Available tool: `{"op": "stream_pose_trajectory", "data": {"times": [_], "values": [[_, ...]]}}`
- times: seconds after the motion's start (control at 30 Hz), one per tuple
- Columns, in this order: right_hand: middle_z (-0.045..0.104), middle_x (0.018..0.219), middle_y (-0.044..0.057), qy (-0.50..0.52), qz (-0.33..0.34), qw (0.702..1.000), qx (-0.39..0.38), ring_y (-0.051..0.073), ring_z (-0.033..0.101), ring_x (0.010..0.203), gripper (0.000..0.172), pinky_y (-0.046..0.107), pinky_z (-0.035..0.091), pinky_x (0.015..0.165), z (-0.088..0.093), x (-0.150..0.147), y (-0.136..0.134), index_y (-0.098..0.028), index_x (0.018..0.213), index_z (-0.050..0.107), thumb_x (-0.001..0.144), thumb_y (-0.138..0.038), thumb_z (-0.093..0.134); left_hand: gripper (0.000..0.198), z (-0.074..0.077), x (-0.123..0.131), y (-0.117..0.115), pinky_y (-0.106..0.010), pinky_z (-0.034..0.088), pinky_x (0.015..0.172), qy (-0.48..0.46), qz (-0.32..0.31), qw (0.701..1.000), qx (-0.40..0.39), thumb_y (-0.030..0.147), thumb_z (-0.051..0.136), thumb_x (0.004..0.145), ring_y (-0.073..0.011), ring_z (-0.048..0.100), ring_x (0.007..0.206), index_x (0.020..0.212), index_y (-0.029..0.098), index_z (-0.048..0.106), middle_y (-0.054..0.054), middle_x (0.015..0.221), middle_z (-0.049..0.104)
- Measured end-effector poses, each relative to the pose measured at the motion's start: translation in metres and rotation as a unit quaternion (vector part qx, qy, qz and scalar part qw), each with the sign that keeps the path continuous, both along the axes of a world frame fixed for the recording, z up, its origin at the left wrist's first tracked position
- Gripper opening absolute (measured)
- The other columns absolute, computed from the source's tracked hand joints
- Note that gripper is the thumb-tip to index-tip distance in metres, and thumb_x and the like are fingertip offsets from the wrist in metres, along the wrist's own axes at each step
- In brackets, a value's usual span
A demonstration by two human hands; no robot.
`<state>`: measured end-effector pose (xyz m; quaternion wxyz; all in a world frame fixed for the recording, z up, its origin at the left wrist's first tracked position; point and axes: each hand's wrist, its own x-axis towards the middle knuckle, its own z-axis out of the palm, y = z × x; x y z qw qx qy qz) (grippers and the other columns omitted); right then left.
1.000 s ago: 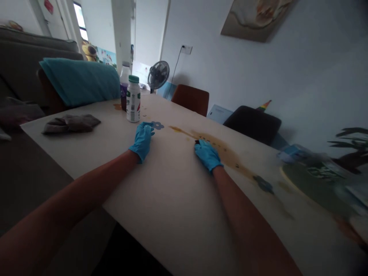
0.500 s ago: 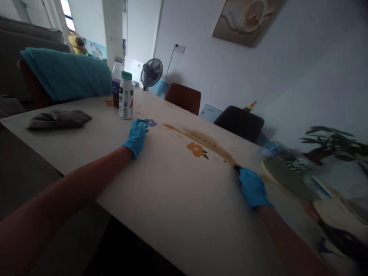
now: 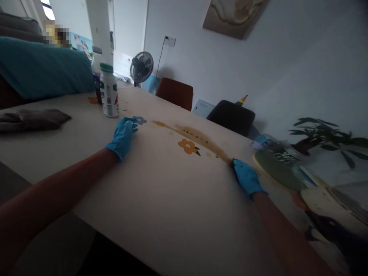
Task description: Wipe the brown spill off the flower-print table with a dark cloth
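Note:
My left hand (image 3: 122,136), in a blue glove, lies flat and open on the cream tablecloth (image 3: 161,191), its fingertips beside a blue flower print (image 3: 140,120). My right hand (image 3: 247,177), also gloved, is closed on a small dark object (image 3: 231,161) whose kind I cannot make out. It presses that object onto the right end of a long brown stain (image 3: 198,137). An orange flower print (image 3: 188,146) shows just below the stain's middle.
A white bottle with a green cap (image 3: 109,96) stands behind my left hand, with a dark bottle behind it. A grey rag (image 3: 31,119) lies at the far left. Plates (image 3: 277,168) and a plant (image 3: 322,132) crowd the right. Two chairs (image 3: 174,92) (image 3: 231,115) and a fan (image 3: 141,67) stand beyond the table.
My right hand has slid right along the brown stain from its middle to its right end, uncovering the orange flower print. My left hand has stayed flat in place.

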<state>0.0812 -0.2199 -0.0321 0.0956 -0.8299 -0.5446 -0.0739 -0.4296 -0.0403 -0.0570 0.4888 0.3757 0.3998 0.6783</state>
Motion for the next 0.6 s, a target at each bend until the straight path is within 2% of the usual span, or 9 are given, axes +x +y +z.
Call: {"op": "stream_pose_trajectory", "data": {"times": [0.13,0.3,0.37,0.47,0.6], "values": [[0.085,0.141,0.024,0.037,0.007,0.999,-0.031,0.035,0.081,0.133,0.051,0.045,0.061,0.121,-0.004,-0.04,0.041,-0.017,0.14,0.083,0.125,-0.031,0.037,0.003,0.002,-0.002,-0.002,-0.05,0.064,0.122,0.018,-0.021,1.0,-0.002,0.025,0.074,0.105,-0.0274,0.077,0.118,0.102,0.026,0.074,-0.007,0.121,0.083],[0.08,0.15,0.022,0.055,0.085,0.994,-0.044,0.035,0.077,0.134,0.038,0.041,0.058,0.118,-0.008,-0.109,0.097,-0.019,0.139,0.078,0.128,-0.042,0.05,0.006,0.005,-0.004,-0.002,-0.05,0.064,0.122,0.012,-0.019,1.0,-0.022,0.019,0.065,0.107,-0.0251,0.077,0.113,0.104,0.021,0.071,-0.01,0.123,0.081],[0.079,0.15,0.023,0.055,0.118,0.99,-0.049,0.037,0.074,0.136,0.039,0.043,0.056,0.121,-0.008,-0.137,0.118,-0.017,0.139,0.078,0.127,-0.042,0.051,0.002,0.004,-0.005,0.0,-0.05,0.065,0.122,0.018,-0.028,0.999,-0.016,0.02,0.068,0.106,-0.0255,0.077,0.115,0.107,0.02,0.071,-0.012,0.129,0.08],[0.077,0.156,0.025,0.055,0.166,0.983,-0.054,0.038,0.07,0.145,0.042,0.047,0.05,0.129,-0.005,-0.176,0.148,-0.014,0.145,0.077,0.127,-0.039,0.048,0.011,-0.002,-0.007,0.002,-0.053,0.065,0.121,0.032,-0.046,0.998,0.004,0.028,0.076,0.105,-0.0283,0.077,0.12,0.111,0.02,0.071,-0.016,0.138,0.079],[0.068,0.177,0.024,0.059,0.214,0.973,-0.059,0.039,0.057,0.165,0.052,0.054,0.038,0.142,0.0,-0.225,0.188,-0.012,0.17,0.068,0.129,-0.032,0.041,0.021,-0.011,-0.008,0.005,-0.051,0.066,0.119,0.032,-0.048,0.998,0.023,0.037,0.079,0.106,-0.0274,0.075,0.122,0.117,0.021,0.07,-0.016,0.143,0.078]]}}
